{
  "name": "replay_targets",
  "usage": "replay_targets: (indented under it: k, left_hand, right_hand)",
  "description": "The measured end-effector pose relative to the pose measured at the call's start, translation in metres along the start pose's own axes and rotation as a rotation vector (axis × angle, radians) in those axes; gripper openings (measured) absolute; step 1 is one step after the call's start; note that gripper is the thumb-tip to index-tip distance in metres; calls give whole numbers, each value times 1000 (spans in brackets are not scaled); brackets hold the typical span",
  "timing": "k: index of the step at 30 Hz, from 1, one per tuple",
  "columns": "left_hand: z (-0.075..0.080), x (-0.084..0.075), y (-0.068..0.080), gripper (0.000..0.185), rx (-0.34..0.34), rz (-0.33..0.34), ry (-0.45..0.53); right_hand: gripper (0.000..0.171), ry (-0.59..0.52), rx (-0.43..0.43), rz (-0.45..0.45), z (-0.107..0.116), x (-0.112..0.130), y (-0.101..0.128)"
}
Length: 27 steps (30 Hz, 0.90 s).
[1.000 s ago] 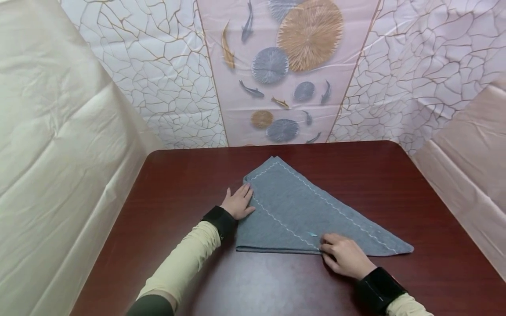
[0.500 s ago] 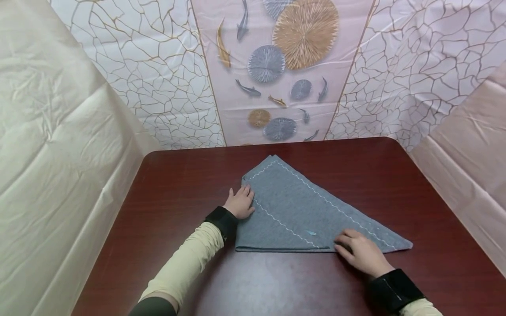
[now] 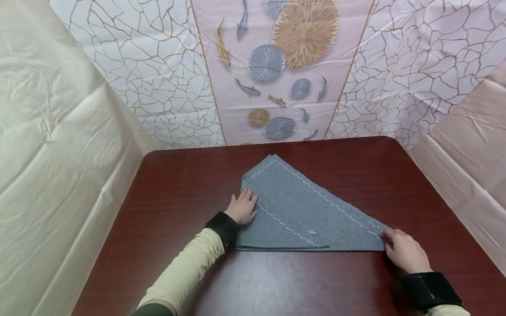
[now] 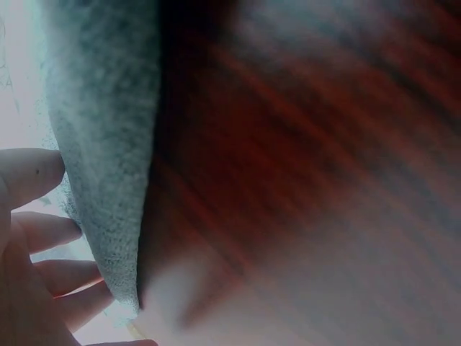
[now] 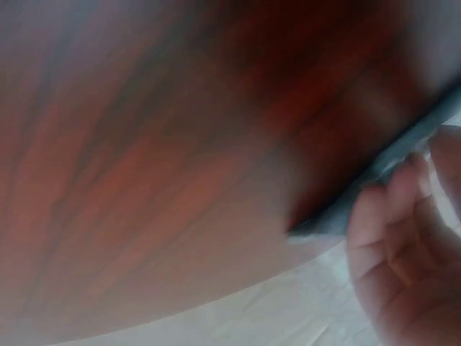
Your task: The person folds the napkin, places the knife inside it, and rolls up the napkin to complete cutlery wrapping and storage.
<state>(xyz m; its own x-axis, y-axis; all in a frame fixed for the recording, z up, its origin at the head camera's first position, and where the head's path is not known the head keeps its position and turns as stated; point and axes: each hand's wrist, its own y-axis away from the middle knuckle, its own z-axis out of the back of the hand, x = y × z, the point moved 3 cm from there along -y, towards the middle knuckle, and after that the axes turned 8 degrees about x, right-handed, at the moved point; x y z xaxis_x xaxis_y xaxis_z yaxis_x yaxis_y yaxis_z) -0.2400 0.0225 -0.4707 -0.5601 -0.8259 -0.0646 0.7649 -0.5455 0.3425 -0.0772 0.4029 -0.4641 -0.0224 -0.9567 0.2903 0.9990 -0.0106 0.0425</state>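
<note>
A grey cloth, folded to a rough triangle with white wavy stitching and a small light-blue tag, lies on the dark red-brown table. My left hand rests on its left edge with fingers spread; the left wrist view shows those fingers along the cloth's side. At the cloth's narrow right end is my right hand, its fingers curled at the corner and covering part of the tip in the head view. In the right wrist view the pointed corner sticks out past the bent fingers.
Behind the table hangs a patterned curtain with gold crackle lines and a pink middle panel. Cream cloth covers the left side, and a pinkish sheet the right. The table has rounded far corners.
My right hand has slid rightward along the cloth's near edge, from beside the tag to the pointed end. My left hand stays at the left edge. The cloth keeps its shape.
</note>
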Motion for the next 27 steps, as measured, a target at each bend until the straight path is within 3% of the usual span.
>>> replay_targets:
  k: [4,9,11,15,21,24,27]
  left_hand:
    - [0,-1,0,54,7,2,14]
    - [-2,0,-2,54,3,-1,14]
    - [-2,1,-2,54,-2,-3,17]
    - [-1,1,-1,55,-4,-7,23]
    - [-2,-1,-3,54,-3,10,15]
    - [-1,-4,-4,51,-37,18,-17]
    - [7,-17,-6,45,-103,-3,-67]
  right_hand:
    - [25,3,-12,-113,5,-17,5]
    - [68,-21,108,-340,11,-35,7]
    - [78,-29,166,-381,12,-39,6]
    - [77,-57,201,-366,14,-43,4]
    - [60,-166,117,-383,14,-36,4]
    - [57,-217,60,-380,15,-27,3]
    - [58,-242,3,-304,18,-18,5]
